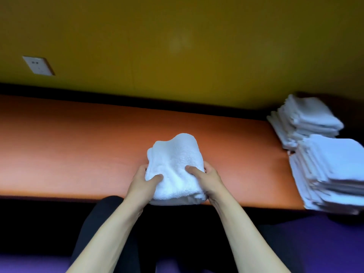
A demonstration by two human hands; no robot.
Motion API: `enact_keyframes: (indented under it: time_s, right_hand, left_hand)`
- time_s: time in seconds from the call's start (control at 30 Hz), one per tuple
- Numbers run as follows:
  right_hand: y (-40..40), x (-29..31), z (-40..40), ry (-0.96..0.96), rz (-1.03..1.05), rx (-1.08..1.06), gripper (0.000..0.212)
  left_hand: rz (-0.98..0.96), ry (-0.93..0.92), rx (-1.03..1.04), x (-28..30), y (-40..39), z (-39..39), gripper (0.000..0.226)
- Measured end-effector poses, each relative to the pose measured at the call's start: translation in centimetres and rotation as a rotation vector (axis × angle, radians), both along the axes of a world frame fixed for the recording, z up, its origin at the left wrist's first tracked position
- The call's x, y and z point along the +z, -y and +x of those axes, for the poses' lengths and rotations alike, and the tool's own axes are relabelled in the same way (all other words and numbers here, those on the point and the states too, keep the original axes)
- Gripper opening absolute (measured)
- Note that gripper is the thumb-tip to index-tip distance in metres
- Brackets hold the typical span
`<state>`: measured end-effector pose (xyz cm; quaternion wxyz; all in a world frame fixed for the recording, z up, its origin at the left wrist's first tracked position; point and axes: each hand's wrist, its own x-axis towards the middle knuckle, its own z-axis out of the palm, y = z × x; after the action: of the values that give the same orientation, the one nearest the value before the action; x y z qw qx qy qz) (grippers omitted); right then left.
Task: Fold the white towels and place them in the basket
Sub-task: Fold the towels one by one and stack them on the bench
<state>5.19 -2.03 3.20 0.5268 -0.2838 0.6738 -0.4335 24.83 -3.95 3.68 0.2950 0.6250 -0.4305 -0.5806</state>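
Observation:
A folded white towel (175, 164) sits near the front edge of the orange table (78, 150), in the middle of the view. My left hand (142, 182) grips its left side, thumb on top and fingers tucked under the edge. My right hand (206, 178) grips its right side the same way, thumb pressing into the top. The towel's far end bulges upward. No basket is in view.
Two stacks of several flat white towels stand at the table's right end, one at the back (303, 119) and one nearer the front (331, 172). A yellow wall with a socket plate (38, 65) runs behind the table. My dark-clothed legs are below the table edge.

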Motion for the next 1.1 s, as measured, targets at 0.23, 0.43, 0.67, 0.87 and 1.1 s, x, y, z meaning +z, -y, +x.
enact_keyframes:
  time_s: [0.23,0.43,0.67,0.87,1.1]
  right_hand:
    - [-6.1,5.0,-6.3,0.01,-0.123,-0.058,0.043]
    - [-9.5,7.2,-10.4,-0.007,-0.181,-0.117,0.032]
    - [-9.5,8.1,-16.9,-0.114,-0.233,-0.12,0.033]
    - [-5.1,8.4,-24.3,-0.167,-0.268,-0.132,0.04]
    - [1.5,9.9,-34.3,-0.22,-0.307,-0.186,0.045]
  left_hand:
    - [-0.12,-0.13,-0.097,5.0,-4.6,-6.0,0.042]
    - [-0.151,-0.198,-0.15,6.6,-6.2,-10.3,0.064]
    - [-0.146,-0.287,-0.182,6.5,-5.6,-16.7,0.068]
    - [-0.177,-0.343,-0.235,6.0,0.0,-24.9,0.068]
    - [-0.319,-0.357,-0.223,6.3,6.8,-34.7,0.073]
